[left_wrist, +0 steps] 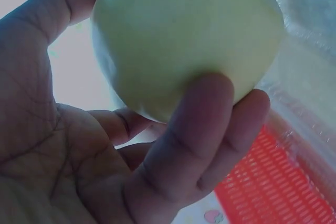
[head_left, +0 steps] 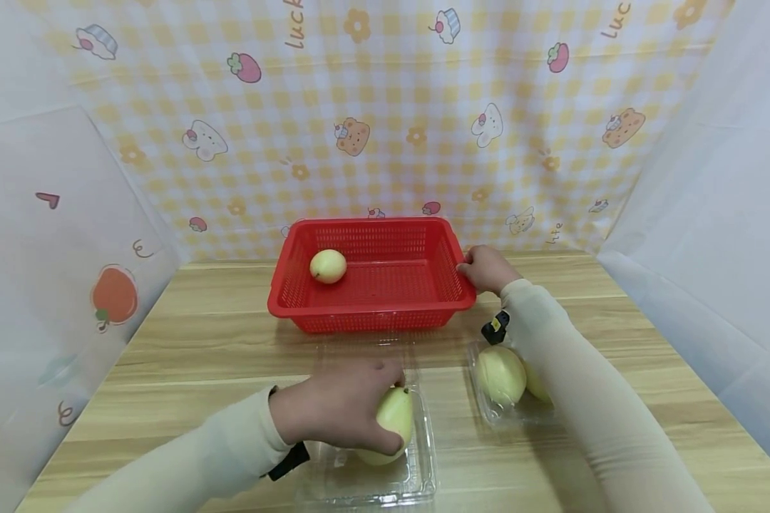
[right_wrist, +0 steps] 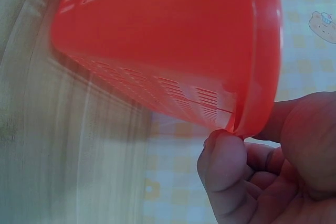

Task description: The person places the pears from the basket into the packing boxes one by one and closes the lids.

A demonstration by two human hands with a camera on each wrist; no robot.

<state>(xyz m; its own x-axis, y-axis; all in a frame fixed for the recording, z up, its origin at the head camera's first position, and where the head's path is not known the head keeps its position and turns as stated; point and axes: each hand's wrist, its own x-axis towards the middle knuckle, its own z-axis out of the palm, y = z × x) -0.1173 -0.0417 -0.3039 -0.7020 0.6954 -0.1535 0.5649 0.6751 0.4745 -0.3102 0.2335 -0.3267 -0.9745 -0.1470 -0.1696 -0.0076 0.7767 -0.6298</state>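
Note:
In the head view my left hand (head_left: 340,406) grips a pale yellow pear (head_left: 396,420) over a clear plastic clamshell box (head_left: 417,474). The left wrist view shows the fingers and thumb curled round the pear (left_wrist: 184,35). My right hand (head_left: 490,268) pinches the right rim of a red slotted plastic basket (head_left: 372,310). Close up in the right wrist view, thumb and fingers of the right hand (right_wrist: 262,166) hold the basket's rim (right_wrist: 265,66). One pear (head_left: 328,266) lies inside the basket at its left end.
Under my right forearm stands another clear plastic box (head_left: 488,413) with at least two pears (head_left: 501,375), partly hidden by the sleeve. The wooden tabletop (head_left: 186,342) ends at a checked cloth (head_left: 411,164) behind the basket. White sheets (head_left: 706,206) hang at both sides.

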